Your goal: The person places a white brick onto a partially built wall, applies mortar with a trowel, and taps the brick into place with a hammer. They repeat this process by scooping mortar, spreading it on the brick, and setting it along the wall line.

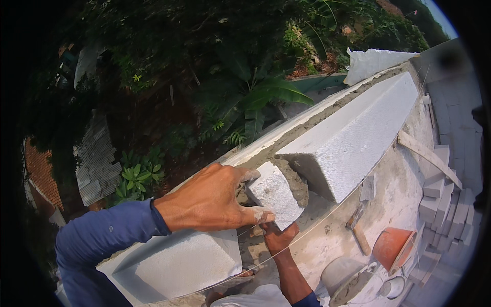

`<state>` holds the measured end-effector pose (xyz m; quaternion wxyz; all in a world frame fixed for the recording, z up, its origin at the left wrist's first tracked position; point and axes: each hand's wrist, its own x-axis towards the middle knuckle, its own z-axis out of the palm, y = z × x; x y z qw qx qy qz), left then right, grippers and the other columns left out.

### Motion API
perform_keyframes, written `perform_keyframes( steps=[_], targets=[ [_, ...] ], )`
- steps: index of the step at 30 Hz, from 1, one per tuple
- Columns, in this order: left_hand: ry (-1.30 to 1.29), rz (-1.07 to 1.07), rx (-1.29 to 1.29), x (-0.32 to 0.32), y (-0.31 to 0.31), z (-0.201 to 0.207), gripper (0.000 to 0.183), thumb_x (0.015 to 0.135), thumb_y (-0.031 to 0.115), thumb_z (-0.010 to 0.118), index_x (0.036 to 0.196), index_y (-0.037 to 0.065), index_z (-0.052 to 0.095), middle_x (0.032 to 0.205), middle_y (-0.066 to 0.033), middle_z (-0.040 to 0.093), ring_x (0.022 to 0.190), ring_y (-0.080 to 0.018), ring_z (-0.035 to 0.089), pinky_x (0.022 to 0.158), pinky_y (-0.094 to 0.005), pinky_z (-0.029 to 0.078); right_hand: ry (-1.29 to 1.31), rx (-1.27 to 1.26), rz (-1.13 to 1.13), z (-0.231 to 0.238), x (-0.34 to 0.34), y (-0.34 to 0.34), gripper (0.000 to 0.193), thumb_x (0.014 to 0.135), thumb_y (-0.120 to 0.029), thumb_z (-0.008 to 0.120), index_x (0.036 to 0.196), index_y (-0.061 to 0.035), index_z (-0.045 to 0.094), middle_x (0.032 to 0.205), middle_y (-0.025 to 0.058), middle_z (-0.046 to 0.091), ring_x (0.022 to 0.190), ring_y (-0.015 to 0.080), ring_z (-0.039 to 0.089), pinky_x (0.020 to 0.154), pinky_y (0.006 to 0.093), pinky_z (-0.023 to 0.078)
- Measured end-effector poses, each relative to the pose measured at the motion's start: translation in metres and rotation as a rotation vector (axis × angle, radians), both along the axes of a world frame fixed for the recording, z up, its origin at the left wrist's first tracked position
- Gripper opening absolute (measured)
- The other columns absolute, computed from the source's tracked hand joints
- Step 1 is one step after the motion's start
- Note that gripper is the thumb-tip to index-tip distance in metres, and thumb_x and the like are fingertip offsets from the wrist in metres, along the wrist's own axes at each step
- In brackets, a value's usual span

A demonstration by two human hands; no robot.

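Note:
My left hand (209, 197) reaches in from the left and grips a short white lightweight block piece (276, 194) between thumb and fingers. Grey mortar (294, 181) coats the side of the piece facing the long block. From below, my right hand (280, 238) holds the piece's lower end, its fingers partly hidden. The piece is tilted above the gap between two white blocks: a long block (353, 133) to the right and another block (179, 266) to the lower left. A mortar bed (327, 110) runs along the wall top beside the long block.
A taut string (322, 220) runs along the blocks' near side. At right lie a wooden-handled tool (360, 238), an orange bucket (391, 248), a mortar-smeared bowl (353, 286), a wooden strip (429, 157) and stacked grey blocks (450, 210). Beyond the wall the ground drops to plants (255, 97) and roofs.

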<state>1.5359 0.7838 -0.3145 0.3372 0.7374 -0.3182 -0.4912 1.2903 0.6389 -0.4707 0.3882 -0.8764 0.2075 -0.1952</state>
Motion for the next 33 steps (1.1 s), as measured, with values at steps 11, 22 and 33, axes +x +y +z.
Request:
perform_keyframes(
  steps=[11,22,33],
  targets=[
    [-0.009,0.169,-0.11,0.015,0.023,-0.004,0.077,0.084,0.041,0.08,0.13,-0.018,0.059,0.115,-0.0346,0.07,0.107,-0.0398,0.072,0.096,-0.0442,0.057,-0.017,-0.008,0.013,-0.008,-0.01,0.0,0.054,0.065,-0.001,0.088,0.115,0.0064,0.068,0.104,0.0214,0.074,0.093,0.0398,0.074,0.083,0.0439,0.056],
    [-0.1,-0.017,-0.154,0.003,-0.003,0.003,0.088,0.08,0.045,0.085,0.13,-0.022,0.057,0.108,-0.0381,0.07,0.098,-0.0433,0.074,0.086,-0.0456,0.059,-0.071,-0.006,-0.045,-0.009,-0.003,0.005,0.05,0.074,-0.01,0.086,0.118,0.0049,0.068,0.107,0.0212,0.074,0.095,0.0398,0.074,0.081,0.0443,0.058],
    [-0.351,-0.003,-0.178,-0.018,-0.021,0.005,0.056,0.086,0.017,0.083,0.129,-0.012,0.063,0.095,-0.0278,0.074,0.083,-0.0336,0.078,0.076,-0.0379,0.06,0.015,0.066,0.048,-0.031,-0.013,0.0,0.071,0.061,-0.007,0.08,0.127,0.0083,0.057,0.104,0.0229,0.069,0.091,0.0409,0.071,0.081,0.048,0.057]
  ],
)
